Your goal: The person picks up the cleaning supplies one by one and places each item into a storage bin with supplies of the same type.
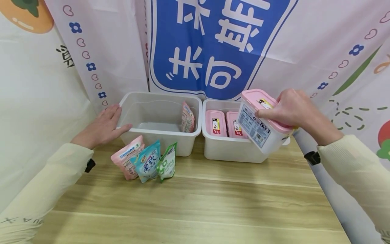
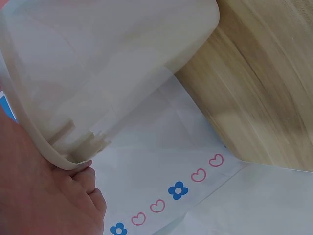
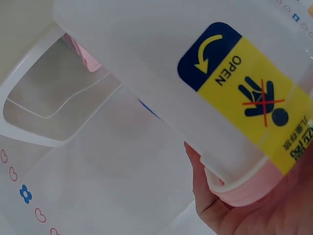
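Observation:
My right hand [image 1: 289, 108] grips a white box with a pink lid [image 1: 257, 127] by its lid end, tilted over the right side of the right bin [image 1: 234, 149]. Two pink-lidded boxes [image 1: 215, 123] stand inside that bin. In the right wrist view the hand [image 3: 259, 205] holds the box [image 3: 161, 63] around its pink lid. My left hand [image 1: 102, 127] rests on the left rim of the left bin [image 1: 158, 135]; in the left wrist view the hand [image 2: 54, 186] lies at the bin's rim [image 2: 44, 142]. A pink pouch [image 1: 187, 118] stands in the left bin's right end.
In front of the left bin, a pink pouch [image 1: 129, 157], a blue pouch [image 1: 147, 162] and a green pouch [image 1: 167, 162] stand on the wooden table [image 1: 195, 210]. Printed cloth [image 1: 115, 40] hangs behind the bins and at both sides.

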The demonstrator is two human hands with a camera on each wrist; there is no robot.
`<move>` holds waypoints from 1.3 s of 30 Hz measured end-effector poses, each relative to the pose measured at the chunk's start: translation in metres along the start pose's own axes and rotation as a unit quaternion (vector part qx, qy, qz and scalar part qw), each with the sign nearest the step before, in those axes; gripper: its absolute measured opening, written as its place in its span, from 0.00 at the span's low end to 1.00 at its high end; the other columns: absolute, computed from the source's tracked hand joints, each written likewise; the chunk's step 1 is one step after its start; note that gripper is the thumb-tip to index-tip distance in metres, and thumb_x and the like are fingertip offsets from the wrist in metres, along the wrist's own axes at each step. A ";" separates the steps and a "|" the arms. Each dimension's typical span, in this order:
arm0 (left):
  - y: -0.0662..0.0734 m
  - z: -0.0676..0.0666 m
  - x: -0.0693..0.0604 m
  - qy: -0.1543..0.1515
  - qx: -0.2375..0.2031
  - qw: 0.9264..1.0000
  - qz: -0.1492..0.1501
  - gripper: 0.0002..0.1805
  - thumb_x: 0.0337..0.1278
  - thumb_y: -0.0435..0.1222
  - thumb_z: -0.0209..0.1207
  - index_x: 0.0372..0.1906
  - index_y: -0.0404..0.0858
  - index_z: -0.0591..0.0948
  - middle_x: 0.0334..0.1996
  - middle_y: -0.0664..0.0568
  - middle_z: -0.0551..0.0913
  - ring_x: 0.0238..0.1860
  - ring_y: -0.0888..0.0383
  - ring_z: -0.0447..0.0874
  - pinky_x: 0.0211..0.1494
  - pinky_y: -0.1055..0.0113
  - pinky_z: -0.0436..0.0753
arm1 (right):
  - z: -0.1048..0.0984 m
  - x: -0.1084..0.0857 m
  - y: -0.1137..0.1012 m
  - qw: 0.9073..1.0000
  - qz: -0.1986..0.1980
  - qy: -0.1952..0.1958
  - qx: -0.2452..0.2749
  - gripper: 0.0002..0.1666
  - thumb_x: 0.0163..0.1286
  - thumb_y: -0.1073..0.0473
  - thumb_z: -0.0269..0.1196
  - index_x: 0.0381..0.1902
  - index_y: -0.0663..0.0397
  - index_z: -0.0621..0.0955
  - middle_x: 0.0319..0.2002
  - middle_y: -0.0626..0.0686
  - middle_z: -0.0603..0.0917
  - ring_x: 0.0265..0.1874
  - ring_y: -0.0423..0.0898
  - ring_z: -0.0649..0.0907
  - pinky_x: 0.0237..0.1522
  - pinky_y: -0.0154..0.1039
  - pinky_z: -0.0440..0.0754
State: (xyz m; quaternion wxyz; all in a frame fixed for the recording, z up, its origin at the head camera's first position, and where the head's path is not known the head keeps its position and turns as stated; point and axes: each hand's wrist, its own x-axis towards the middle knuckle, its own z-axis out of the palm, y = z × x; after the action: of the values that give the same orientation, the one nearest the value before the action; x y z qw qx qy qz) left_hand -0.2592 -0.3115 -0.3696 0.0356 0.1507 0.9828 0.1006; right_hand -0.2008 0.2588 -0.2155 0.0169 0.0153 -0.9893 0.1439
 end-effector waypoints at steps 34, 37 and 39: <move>0.002 -0.001 -0.001 0.004 0.000 1.000 -0.008 0.55 0.77 0.66 0.40 0.84 0.27 0.39 0.85 0.30 0.35 0.85 0.29 0.34 0.85 0.32 0.39 | 0.014 0.054 0.037 0.996 0.075 0.042 0.010 0.48 0.57 0.20 0.68 0.41 0.63 0.82 0.31 0.63 0.88 0.21 0.53 0.88 0.21 0.37 0.83; 0.001 -0.001 -0.001 0.005 0.000 1.000 -0.009 0.55 0.77 0.66 0.40 0.84 0.27 0.40 0.85 0.30 0.35 0.85 0.29 0.35 0.85 0.31 0.39 | 0.017 0.057 0.039 0.996 0.082 0.043 0.018 0.47 0.58 0.21 0.69 0.43 0.63 0.83 0.33 0.63 0.89 0.22 0.53 0.89 0.21 0.37 0.83; 0.001 0.000 -0.001 0.005 0.001 1.000 -0.009 0.55 0.77 0.66 0.40 0.84 0.28 0.39 0.85 0.30 0.35 0.85 0.29 0.35 0.85 0.31 0.39 | 0.019 0.058 0.041 0.995 0.083 0.044 0.022 0.47 0.58 0.22 0.69 0.43 0.64 0.83 0.33 0.64 0.89 0.22 0.53 0.89 0.21 0.37 0.83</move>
State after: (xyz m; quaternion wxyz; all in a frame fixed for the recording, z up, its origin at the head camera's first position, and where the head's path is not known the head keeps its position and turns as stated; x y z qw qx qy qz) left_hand -0.2583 -0.3107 -0.3691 0.0312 0.1417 0.9843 0.1005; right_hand -0.2611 0.2912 -0.2433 0.0477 -0.0729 -0.9821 0.1672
